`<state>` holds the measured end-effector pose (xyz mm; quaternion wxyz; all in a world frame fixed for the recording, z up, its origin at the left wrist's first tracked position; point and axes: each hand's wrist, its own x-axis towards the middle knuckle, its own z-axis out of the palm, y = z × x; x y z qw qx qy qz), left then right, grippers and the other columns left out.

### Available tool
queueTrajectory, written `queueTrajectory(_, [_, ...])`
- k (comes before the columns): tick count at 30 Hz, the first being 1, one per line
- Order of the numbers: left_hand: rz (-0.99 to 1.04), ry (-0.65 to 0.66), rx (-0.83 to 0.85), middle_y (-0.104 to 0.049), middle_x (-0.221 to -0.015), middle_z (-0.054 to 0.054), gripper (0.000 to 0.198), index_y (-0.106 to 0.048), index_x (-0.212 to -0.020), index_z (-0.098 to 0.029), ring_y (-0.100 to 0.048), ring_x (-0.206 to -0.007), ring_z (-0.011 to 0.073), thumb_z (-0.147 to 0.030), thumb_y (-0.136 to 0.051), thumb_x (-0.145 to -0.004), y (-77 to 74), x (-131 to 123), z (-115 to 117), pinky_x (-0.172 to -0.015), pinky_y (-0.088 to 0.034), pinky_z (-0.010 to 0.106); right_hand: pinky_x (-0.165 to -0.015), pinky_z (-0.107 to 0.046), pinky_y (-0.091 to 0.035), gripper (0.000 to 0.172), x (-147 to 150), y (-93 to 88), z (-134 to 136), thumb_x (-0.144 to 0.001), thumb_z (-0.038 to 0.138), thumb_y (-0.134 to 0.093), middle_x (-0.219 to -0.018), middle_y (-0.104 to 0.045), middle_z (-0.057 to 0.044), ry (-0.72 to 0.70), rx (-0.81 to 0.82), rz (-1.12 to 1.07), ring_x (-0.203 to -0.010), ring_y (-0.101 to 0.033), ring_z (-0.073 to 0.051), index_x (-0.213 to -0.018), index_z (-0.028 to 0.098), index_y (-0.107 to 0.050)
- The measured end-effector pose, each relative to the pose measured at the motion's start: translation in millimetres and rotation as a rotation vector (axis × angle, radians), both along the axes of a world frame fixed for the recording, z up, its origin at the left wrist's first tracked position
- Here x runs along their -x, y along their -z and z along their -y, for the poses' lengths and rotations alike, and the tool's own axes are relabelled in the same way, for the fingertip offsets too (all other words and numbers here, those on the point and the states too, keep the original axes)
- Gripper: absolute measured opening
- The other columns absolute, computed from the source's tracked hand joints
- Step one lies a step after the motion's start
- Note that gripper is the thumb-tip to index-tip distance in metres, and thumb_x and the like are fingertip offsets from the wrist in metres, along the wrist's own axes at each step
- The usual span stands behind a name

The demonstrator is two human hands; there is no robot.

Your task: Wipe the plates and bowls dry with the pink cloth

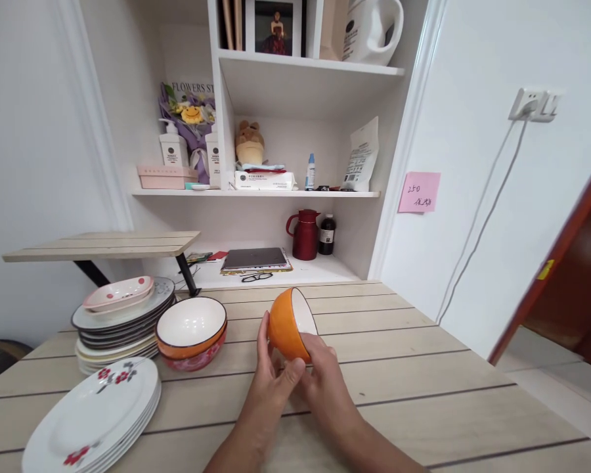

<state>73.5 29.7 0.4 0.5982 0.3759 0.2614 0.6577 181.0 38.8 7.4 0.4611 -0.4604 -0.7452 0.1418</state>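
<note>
An orange bowl [282,323] with a white inside and dark rim is tilted on its side above the table, its mouth turned to the right. My left hand [272,381] cups its left side and underside, the thumb pressed against the orange wall. Over the lower rim, my right hand [320,374] grips the bowl, some fingers reaching to the white inside. To the left stand stacked bowls [192,322], an orange one resting in a red patterned one. Flower-patterned white plates [93,410] lie piled nearer to me.
Behind the flowered plates is a taller plate stack [123,325] topped by pink oval dishes [119,293]. A small raised wooden shelf [103,245] overhangs the back left. Glasses [257,277], a laptop [255,257] and a red jug [306,235] sit beyond the table.
</note>
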Motion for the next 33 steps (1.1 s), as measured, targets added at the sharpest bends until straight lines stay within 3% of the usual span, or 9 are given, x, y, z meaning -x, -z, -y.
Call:
queueTrajectory(4, [0.149,0.075,0.004,-0.055,-0.140,0.013,0.116,-0.006,-0.154,-0.035,-0.053,-0.129,0.0296,-0.039,-0.085,-0.068,-4.1,-3,8,-0.111,-0.036,0.044,-0.073,-0.035,-0.031,0.030,3,-2.9,4,-0.084,0.005,-0.051,-0.101,-0.072,0.000,-0.004,-0.047,0.210,-0.092,-0.058,-0.021,-0.096,0.028,-0.066])
queueTrajectory(6, [0.162,0.062,0.074,-0.061,-0.132,0.011,0.110,-0.008,-0.154,-0.036,-0.056,-0.125,0.0275,-0.036,-0.082,-0.072,-7.5,-4,12,-0.111,-0.036,0.043,-0.073,-0.036,-0.030,0.037,4,-1.0,6,-0.085,0.003,-0.051,-0.112,-0.071,0.000,-0.005,-0.080,0.277,-0.098,-0.058,-0.021,-0.105,0.031,-0.065])
queueTrajectory(10, [0.135,-0.020,0.167,-0.067,-0.123,0.007,0.084,-0.031,-0.148,-0.036,-0.063,-0.115,0.0246,-0.034,-0.077,-0.078,-10.5,4,14,-0.107,-0.042,0.042,-0.077,-0.038,-0.034,0.042,6,5.9,9,-0.093,0.009,-0.051,-0.130,-0.065,-0.001,-0.025,-0.134,0.415,-0.117,-0.053,-0.025,-0.124,0.036,-0.058])
queueTrajectory(15, [0.192,-0.090,0.289,-0.074,-0.103,0.010,0.049,-0.061,-0.125,-0.016,-0.070,-0.100,0.0258,-0.028,-0.071,-0.078,-10.3,21,3,-0.093,-0.054,0.037,-0.091,-0.043,-0.038,0.031,-2,0.8,1,-0.100,0.026,-0.048,-0.135,-0.062,0.003,-0.178,-0.239,0.628,-0.124,-0.050,-0.026,-0.127,0.039,-0.054])
queueTrajectory(18, [0.255,-0.091,0.370,-0.076,-0.097,0.011,0.039,-0.066,-0.117,-0.011,-0.072,-0.092,0.0259,-0.024,-0.066,-0.081,-13.6,25,-1,-0.085,-0.057,0.037,-0.112,-0.057,-0.018,0.023,-13,-8.2,-5,-0.101,0.024,-0.044,-0.128,-0.066,0.006,-0.196,-0.324,0.671,-0.133,-0.042,-0.026,-0.109,0.035,-0.062])
queueTrajectory(20, [0.265,-0.090,0.382,-0.076,-0.097,0.011,0.037,-0.066,-0.117,-0.011,-0.072,-0.090,0.0253,-0.023,-0.064,-0.082,-15.7,25,-1,-0.083,-0.058,0.037,-0.114,-0.063,-0.001,0.022,-18,-11.7,-7,-0.101,0.023,-0.045,-0.126,-0.067,0.005,-0.161,-0.373,0.681,-0.139,-0.036,-0.027,-0.099,0.032,-0.065])
queueTrajectory(22, [0.265,-0.077,0.384,-0.076,-0.099,0.011,0.038,-0.066,-0.118,-0.012,-0.072,-0.090,0.0247,-0.021,-0.064,-0.082,-16.5,24,0,-0.083,-0.058,0.037,-0.114,-0.065,0.004,0.019,-21,-11.3,-9,-0.101,0.024,-0.047,-0.128,-0.066,0.003,-0.127,-0.409,0.682,-0.142,-0.032,-0.029,-0.099,0.030,-0.065])
queueTrajectory(28, [0.262,0.036,0.354,-0.074,-0.107,0.012,0.042,-0.062,-0.124,-0.012,-0.069,-0.100,0.0264,-0.025,-0.066,-0.084,-12.4,27,-2,-0.091,-0.054,0.038,-0.098,-0.045,-0.031,0.023,-15,0.6,-9,-0.100,0.020,-0.046,-0.122,-0.069,-0.002,-0.110,-0.329,0.658,-0.126,-0.049,-0.026,-0.114,0.029,-0.062])
queueTrajectory(33, [0.237,0.151,0.181,-0.068,-0.123,0.012,0.055,-0.051,-0.138,-0.018,-0.064,-0.111,0.0263,-0.035,-0.065,-0.088,-5.3,29,-4,-0.100,-0.047,0.040,-0.082,-0.037,-0.034,0.042,-11,6.5,-5,-0.089,0.003,-0.052,-0.120,-0.070,0.002,-0.133,-0.147,0.496,-0.109,-0.055,-0.022,-0.115,0.035,-0.064])
